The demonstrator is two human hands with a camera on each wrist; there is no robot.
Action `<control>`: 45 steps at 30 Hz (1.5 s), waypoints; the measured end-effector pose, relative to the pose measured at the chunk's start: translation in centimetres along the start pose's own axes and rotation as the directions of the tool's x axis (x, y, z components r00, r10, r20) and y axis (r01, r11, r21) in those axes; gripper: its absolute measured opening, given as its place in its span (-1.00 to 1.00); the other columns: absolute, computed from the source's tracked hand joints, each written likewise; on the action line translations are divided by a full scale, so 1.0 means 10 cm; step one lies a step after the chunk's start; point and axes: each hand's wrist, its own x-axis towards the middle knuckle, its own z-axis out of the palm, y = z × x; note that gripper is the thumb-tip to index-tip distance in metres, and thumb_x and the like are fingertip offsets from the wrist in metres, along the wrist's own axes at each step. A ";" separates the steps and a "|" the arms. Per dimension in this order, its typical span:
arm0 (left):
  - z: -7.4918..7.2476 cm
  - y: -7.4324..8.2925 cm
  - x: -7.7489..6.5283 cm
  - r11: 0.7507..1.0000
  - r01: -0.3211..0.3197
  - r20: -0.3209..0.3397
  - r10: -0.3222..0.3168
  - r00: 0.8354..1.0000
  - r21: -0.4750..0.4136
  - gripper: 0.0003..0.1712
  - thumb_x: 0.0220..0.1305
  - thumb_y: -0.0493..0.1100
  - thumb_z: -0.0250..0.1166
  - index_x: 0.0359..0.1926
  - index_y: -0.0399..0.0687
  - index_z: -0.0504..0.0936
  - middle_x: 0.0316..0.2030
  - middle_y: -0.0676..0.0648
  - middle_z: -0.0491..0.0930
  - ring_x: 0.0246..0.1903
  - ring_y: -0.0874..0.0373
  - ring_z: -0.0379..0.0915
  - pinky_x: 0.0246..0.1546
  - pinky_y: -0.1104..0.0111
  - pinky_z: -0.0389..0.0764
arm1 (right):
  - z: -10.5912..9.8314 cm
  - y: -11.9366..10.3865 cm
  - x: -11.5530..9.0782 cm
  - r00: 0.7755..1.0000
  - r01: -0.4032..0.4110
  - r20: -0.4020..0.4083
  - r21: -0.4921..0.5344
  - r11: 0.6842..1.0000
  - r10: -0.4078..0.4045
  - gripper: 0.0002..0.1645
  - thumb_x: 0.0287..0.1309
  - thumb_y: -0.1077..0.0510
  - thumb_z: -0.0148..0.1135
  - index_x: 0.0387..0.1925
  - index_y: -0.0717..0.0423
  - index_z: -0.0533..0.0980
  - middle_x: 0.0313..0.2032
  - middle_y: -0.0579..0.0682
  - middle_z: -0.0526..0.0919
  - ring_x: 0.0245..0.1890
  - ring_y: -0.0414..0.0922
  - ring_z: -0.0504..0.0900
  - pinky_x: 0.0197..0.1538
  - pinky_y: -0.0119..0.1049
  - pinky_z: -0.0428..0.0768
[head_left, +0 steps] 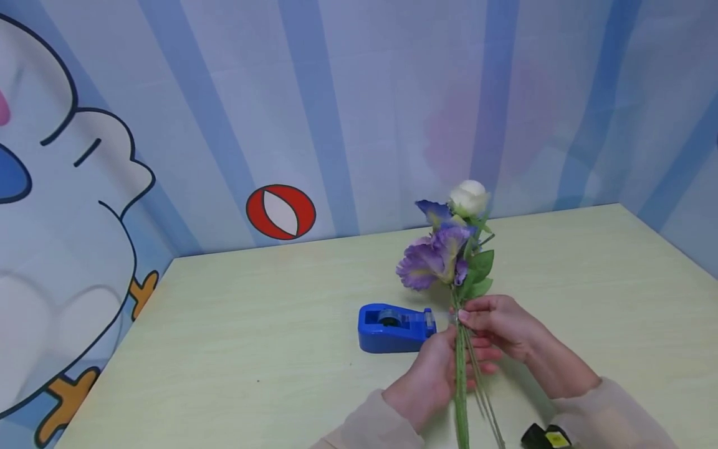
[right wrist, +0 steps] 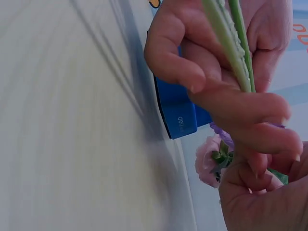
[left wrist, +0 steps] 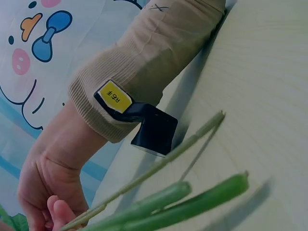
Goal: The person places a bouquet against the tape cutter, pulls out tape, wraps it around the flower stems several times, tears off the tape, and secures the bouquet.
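Observation:
A bunch of flowers with purple petals [head_left: 434,255], a white bloom [head_left: 470,198] and green leaves [head_left: 479,271] stands over the table in the head view. My right hand [head_left: 507,324] pinches the stems with thumb and fingers just below the leaves. Lower down, my left hand [head_left: 429,374] holds the green stems [head_left: 461,393], its fingers passing underneath them. Thinner stems [head_left: 487,399] splay to the right. Stem ends [left wrist: 236,185] point outward in the left wrist view. A pinkish bloom [right wrist: 209,161] shows beyond the hands in the right wrist view.
A blue tape dispenser [head_left: 392,337] with a roll in it sits just left of the hands. A black wrist camera [left wrist: 156,130] with a yellow label is on the right sleeve. Behind the pale table [head_left: 252,324] hangs a blue striped cloth [head_left: 381,112] with cartoon figures.

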 end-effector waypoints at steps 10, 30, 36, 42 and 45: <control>0.03 0.00 0.00 0.997 -0.076 -0.105 0.074 0.992 -0.015 -0.54 0.44 -0.10 -0.18 -0.20 -0.25 0.62 -0.55 0.07 0.57 -0.64 0.28 0.38 -0.51 0.49 0.24 | -0.02 0.05 0.03 0.998 -0.047 0.032 0.043 0.998 0.045 -0.71 0.27 0.34 0.02 -0.33 0.00 0.64 -0.44 -0.14 0.66 -0.55 -0.30 0.53 -0.41 -0.46 0.49; 0.06 -0.09 0.06 0.983 -0.160 -0.332 0.181 0.926 0.089 -0.77 0.25 -0.07 0.22 -0.29 -0.12 0.69 -0.55 0.11 0.60 -0.59 0.28 0.29 -0.60 0.46 0.07 | 0.00 -0.02 0.00 0.990 -0.138 -0.046 -0.050 0.989 0.135 -0.81 0.24 0.19 0.12 -0.31 0.06 0.66 -0.54 -0.15 0.65 -0.51 -0.31 0.55 -0.46 -0.50 0.43; 0.07 -0.12 0.09 0.974 -0.212 -0.345 0.228 0.911 0.085 -0.78 0.21 -0.11 0.27 -0.25 -0.18 0.68 -0.45 0.03 0.63 -0.38 0.22 0.45 -0.29 0.37 0.27 | 0.02 -0.04 0.01 0.985 -0.161 -0.090 -0.130 0.978 0.150 -0.80 0.24 0.11 0.14 -0.33 0.12 0.64 -0.56 -0.15 0.60 -0.52 -0.28 0.52 -0.47 -0.46 0.42; 0.06 -0.13 0.10 0.959 -0.269 -0.366 0.283 0.887 0.090 -0.82 0.17 -0.20 0.30 -0.29 -0.25 0.68 -0.54 0.02 0.61 -0.43 0.23 0.47 -0.34 0.43 0.40 | 0.06 -0.06 0.04 0.980 -0.178 -0.120 -0.163 0.971 0.160 -0.75 0.22 0.04 0.17 -0.33 0.15 0.62 -0.57 -0.15 0.55 -0.53 -0.26 0.47 -0.49 -0.45 0.38; 0.05 -0.13 0.10 0.956 -0.280 -0.374 0.290 0.881 0.084 -0.84 0.15 -0.22 0.31 -0.32 -0.27 0.68 -0.59 0.02 0.60 -0.47 0.24 0.46 -0.38 0.44 0.39 | 0.08 -0.07 0.07 0.977 -0.187 -0.135 -0.166 0.968 0.165 -0.71 0.19 0.05 0.20 -0.25 0.23 0.61 -0.53 -0.12 0.53 -0.51 -0.24 0.46 -0.46 -0.44 0.43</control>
